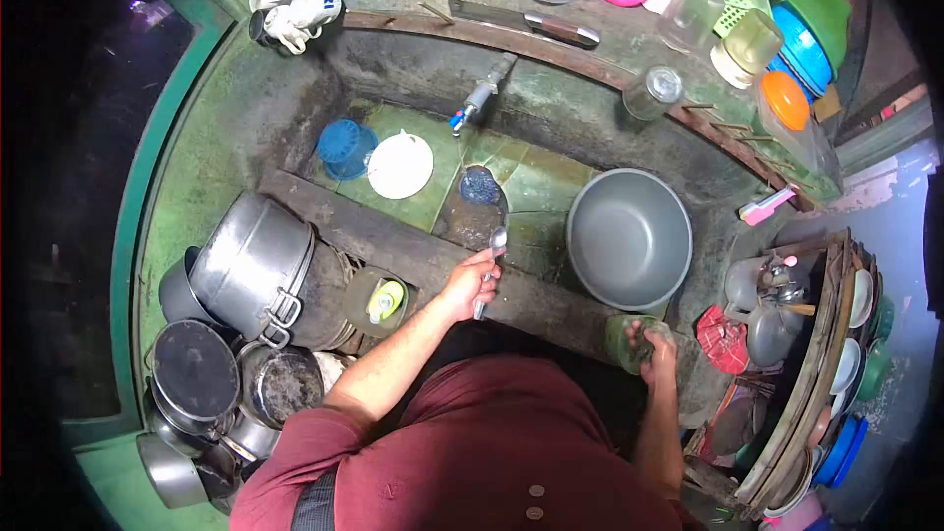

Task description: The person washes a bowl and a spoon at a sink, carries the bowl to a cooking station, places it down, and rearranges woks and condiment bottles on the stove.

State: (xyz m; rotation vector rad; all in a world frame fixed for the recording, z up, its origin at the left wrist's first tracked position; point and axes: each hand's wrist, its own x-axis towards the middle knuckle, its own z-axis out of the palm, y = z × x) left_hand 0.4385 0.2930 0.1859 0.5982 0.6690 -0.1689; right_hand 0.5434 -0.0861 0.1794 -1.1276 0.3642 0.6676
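My left hand (pixel 472 285) is closed round a metal spoon (pixel 499 238), its bowl pointing up toward the sink. Beyond the spoon, a dark round item (pixel 479 185) sits on the sink floor below the tap (pixel 475 103). My right hand (pixel 656 346) is at the sink's front ledge, its fingers against a greenish clear container (pixel 624 342); whether it grips the container is hard to make out. A large grey basin (pixel 630 238) stands in the sink just beyond that hand. Left of the tap are a white plate (pixel 400 165) and a blue basket-like cup (pixel 344 147).
Metal pots (pixel 253 256) and blackened pans are stacked at the left. A green soap tub (pixel 386 301) sits on the front ledge. A knife (pixel 531 22), jars and lids line the back shelf. At the right stands a wooden dish rack (pixel 801 374) with a red cloth (pixel 724 338) nearby.
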